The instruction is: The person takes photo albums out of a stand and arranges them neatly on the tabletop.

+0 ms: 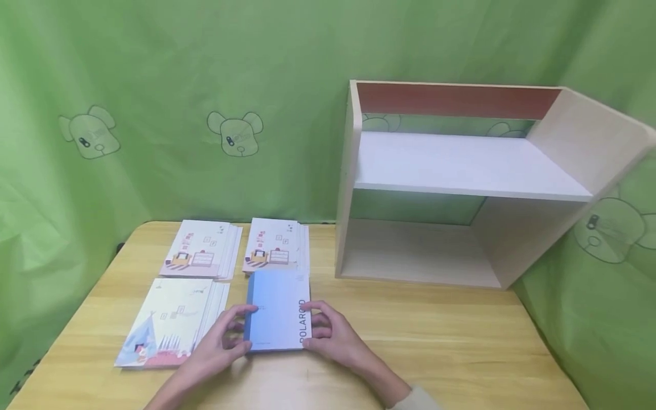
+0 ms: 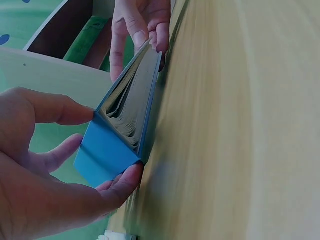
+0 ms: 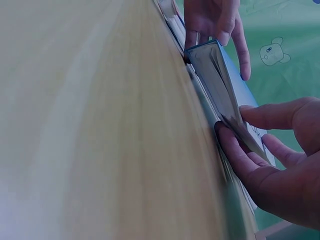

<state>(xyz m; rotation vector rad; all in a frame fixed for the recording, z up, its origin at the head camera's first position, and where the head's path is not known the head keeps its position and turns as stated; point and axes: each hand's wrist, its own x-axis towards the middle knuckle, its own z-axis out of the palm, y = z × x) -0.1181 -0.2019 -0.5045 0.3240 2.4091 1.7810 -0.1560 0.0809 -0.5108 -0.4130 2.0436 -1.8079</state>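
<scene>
A thick hardcover book (image 1: 279,310), pale blue fading to white with "POLAROID" on its cover, is between the two hands near the table's front. My left hand (image 1: 222,339) grips its blue spine (image 2: 107,150), thumb and fingers on the edges. My right hand (image 1: 333,336) pinches the opposite side, by the lettering. Page edges (image 2: 132,100) show at the near end, slightly fanned. In the right wrist view the book (image 3: 215,75) looks close to the tabletop; whether its underside touches is unclear. Its far end covers the front of one stack of illustrated booklets (image 1: 271,245).
Two more booklet stacks stand on the left, one at the back (image 1: 197,250) and one nearer (image 1: 166,319). A two-tier wooden shelf (image 1: 425,250) with a white middle board occupies the back right of the table (image 1: 435,341). A green curtain (image 1: 169,74) hangs behind.
</scene>
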